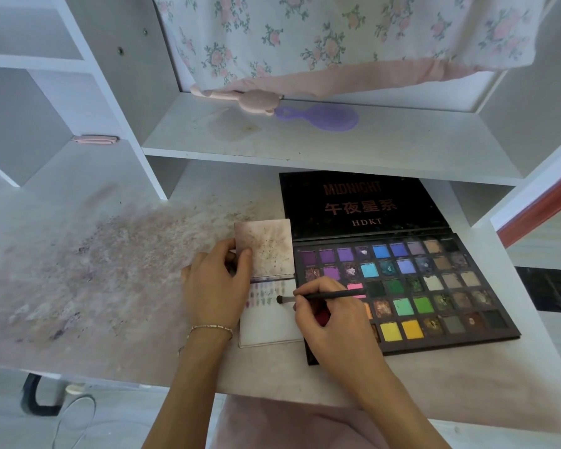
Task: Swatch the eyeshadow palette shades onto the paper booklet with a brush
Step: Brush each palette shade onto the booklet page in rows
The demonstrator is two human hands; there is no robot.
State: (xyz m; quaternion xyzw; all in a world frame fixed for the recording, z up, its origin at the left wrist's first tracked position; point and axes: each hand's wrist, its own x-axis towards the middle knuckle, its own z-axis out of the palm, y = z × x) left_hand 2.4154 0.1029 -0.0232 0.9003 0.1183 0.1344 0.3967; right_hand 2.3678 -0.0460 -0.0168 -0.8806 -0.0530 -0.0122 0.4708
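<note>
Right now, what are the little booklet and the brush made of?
The booklet looks like matte white paper: its thin pages lie flat and bear powdery colour dabs. The brush in the right hand has a slim, glossy black handle, plastic or lacquered wood, I can't tell which, and a soft dark bristle tip.

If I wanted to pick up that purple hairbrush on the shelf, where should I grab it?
Probably by its narrow handle. The purple hairbrush lies flat on the shelf, handle pointing left toward the pink object. Come from above and pinch the handle across its width.
</note>
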